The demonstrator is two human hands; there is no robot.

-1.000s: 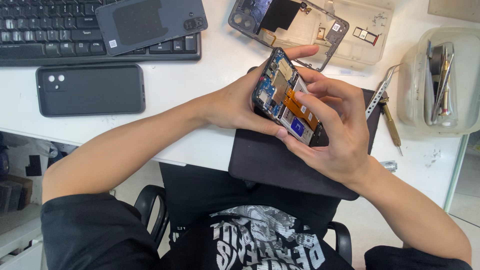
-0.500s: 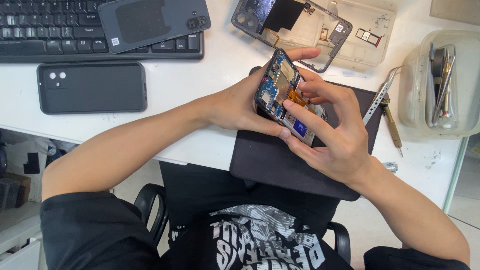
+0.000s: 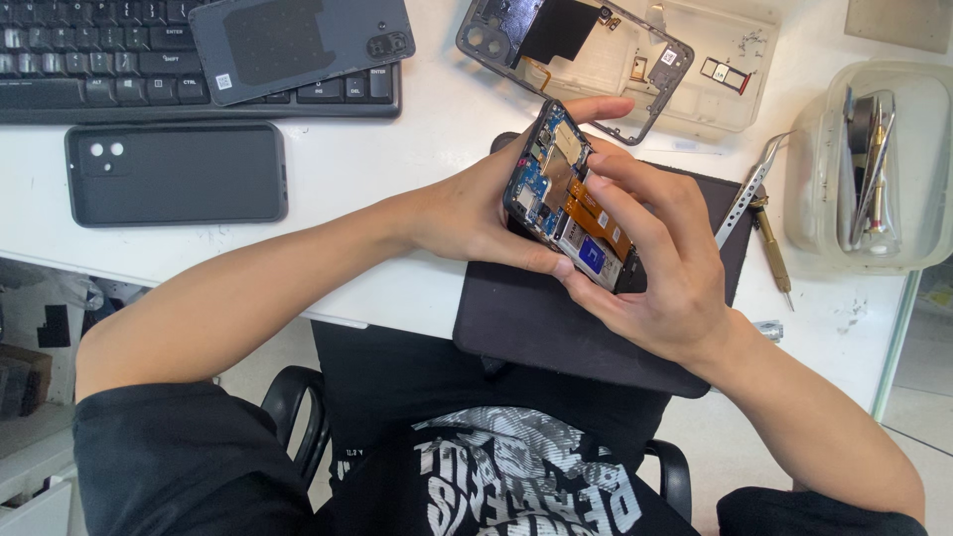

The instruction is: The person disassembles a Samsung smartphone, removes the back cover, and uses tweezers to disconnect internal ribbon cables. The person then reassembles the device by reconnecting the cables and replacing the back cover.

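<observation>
An opened smartphone [image 3: 568, 203] with its back off shows a blue circuit board, orange flex cables and a silver battery. My left hand [image 3: 476, 208] cups it from the left and underneath, thumb along its top edge. My right hand [image 3: 665, 263] grips the phone's right side, with its fingertips pressing on the orange cables and inner parts. The phone is held tilted just above a dark work mat [image 3: 556, 328] on the white desk [image 3: 437, 129].
A black keyboard [image 3: 119, 60] with a grey phone back cover [image 3: 298, 45] on it lies at the back left. A dark phone case [image 3: 177, 174] sits below it. A phone frame [image 3: 576, 45] rests on a clear tray [image 3: 740, 94]. Tweezers [image 3: 747, 194], a screwdriver [image 3: 772, 248] and a tool tub [image 3: 869, 164] stand right.
The phone has stayed in both hands. My right fingers have shifted slightly over the inner parts, and the view has moved a little.
</observation>
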